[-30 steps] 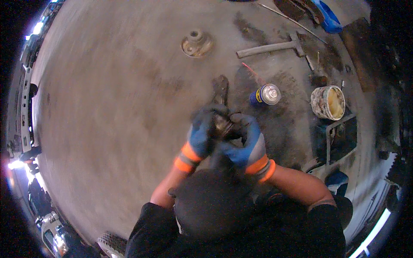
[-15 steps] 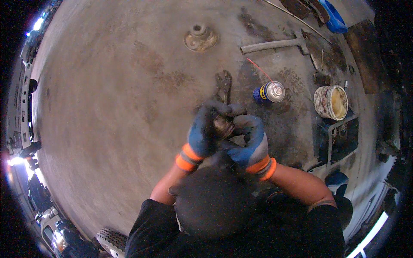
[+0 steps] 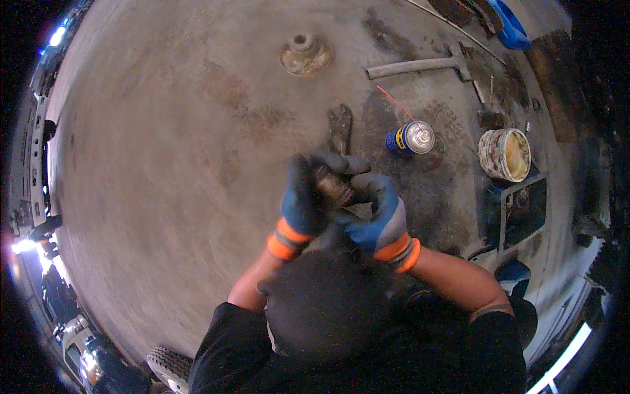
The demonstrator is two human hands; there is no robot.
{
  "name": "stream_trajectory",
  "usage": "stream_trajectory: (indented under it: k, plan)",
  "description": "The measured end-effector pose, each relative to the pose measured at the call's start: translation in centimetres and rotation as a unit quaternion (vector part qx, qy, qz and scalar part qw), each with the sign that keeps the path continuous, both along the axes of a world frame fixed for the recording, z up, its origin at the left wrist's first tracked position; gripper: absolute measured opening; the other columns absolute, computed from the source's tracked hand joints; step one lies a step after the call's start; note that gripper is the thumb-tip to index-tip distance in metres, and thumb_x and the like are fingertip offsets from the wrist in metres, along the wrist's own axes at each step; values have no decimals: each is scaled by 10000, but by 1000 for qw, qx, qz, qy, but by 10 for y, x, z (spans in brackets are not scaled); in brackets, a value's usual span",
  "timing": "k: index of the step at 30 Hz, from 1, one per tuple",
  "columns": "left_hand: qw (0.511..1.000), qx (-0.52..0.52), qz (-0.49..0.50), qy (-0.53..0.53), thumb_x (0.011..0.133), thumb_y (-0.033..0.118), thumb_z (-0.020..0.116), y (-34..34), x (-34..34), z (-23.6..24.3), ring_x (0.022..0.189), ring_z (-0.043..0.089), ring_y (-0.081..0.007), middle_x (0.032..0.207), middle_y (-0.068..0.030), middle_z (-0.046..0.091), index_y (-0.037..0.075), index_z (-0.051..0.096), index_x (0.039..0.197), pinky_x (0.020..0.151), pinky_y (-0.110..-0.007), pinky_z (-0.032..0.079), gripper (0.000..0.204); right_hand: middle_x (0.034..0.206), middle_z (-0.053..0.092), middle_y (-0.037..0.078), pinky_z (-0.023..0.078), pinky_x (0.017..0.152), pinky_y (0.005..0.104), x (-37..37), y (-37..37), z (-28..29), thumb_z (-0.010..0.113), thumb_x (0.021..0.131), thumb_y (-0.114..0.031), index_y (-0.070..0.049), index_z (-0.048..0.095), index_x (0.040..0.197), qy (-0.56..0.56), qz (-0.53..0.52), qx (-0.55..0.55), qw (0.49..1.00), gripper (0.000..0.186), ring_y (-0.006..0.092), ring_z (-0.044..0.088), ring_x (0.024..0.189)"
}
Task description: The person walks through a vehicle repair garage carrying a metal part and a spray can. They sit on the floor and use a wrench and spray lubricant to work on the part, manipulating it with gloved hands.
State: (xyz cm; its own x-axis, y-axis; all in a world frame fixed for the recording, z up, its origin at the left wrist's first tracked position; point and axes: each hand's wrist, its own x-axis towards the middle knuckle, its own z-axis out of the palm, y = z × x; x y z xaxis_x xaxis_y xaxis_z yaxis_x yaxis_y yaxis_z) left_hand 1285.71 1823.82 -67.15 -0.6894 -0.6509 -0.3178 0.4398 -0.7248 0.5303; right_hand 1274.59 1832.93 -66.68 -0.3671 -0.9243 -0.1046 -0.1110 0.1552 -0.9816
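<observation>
My left hand (image 3: 305, 194), in a dark-fingered blue glove with an orange cuff, is curled round a dark, cylindrical metal part (image 3: 333, 189). My right hand (image 3: 377, 213), gloved alike, grips the part's right side with bent fingers. Just beyond my fingers a dark metal tool (image 3: 340, 128), possibly pliers, lies on the concrete floor (image 3: 164, 164). To its right stands a blue spray can (image 3: 410, 138) with a red straw (image 3: 394, 102). Fingers and blur hide much of the held part.
A flanged metal piece (image 3: 304, 56) sits farther ahead. At right are a hammer (image 3: 410, 67), a long rod (image 3: 453, 33), a grease tub (image 3: 505, 155), a metal frame (image 3: 503, 217) and a blue container (image 3: 510, 26). A tyre (image 3: 169, 364) shows at lower left; vehicle parts line the left edge.
My left hand has edged up and left, and the held part has turned slightly between my fingers. The floor objects have shifted a little in view, upward and rightward.
</observation>
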Motion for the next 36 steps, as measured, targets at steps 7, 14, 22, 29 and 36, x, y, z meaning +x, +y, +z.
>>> stream_trajectory:
  k: [7, 14, 22, 29, 36]
  plan:
    - [999, -20, -8, 38, 875, 608, 447, -1, -6, 3, 996, 572, -303, 1074, -123, 582, 55, 525, 1095, 889, -445, 462, 600, 916, 621, 96, 497, 750, 324, -3, -3, 2, 813, 651, -104, -40, 499, 1059, 59, 2, -88, 994, 518, 177, 610, 830]
    - [766, -584, 11, -267, 722, 372, 722, -11, 7, -10, 987, 579, -260, 1072, -112, 598, -1, 510, 1145, 870, -354, 455, 603, 868, 621, 80, 497, 719, 310, -7, -4, 0, 832, 630, -131, -51, 564, 952, 106, 8, -36, 994, 426, 175, 610, 789]
    - [757, -580, 18, -300, 821, -1, 587, -5, 2, -2, 932, 601, -262, 1057, -158, 604, 16, 538, 997, 792, -370, 493, 183, 899, 636, 105, 506, 723, 328, -9, -6, 4, 822, 649, -170, -47, 563, 962, 22, 39, -31, 999, 425, 193, 625, 805]
    - [962, -259, -17, -83, 769, 170, 747, 5, 3, -19, 1078, 537, -235, 1217, -117, 513, 25, 321, 1343, 927, -361, 455, 729, 993, 632, 126, 494, 803, 324, -8, -9, -4, 781, 705, -161, -19, 500, 1100, 19, 19, -28, 999, 505, 182, 613, 906]
    - [954, -234, -5, -189, 916, 275, 496, 1, -15, -5, 924, 561, -204, 1035, -93, 578, 30, 519, 1105, 829, -334, 465, 309, 1143, 577, 126, 453, 903, 337, -10, -13, -14, 646, 813, -69, 11, 424, 1196, -137, 2, -34, 990, 450, 189, 572, 1018]
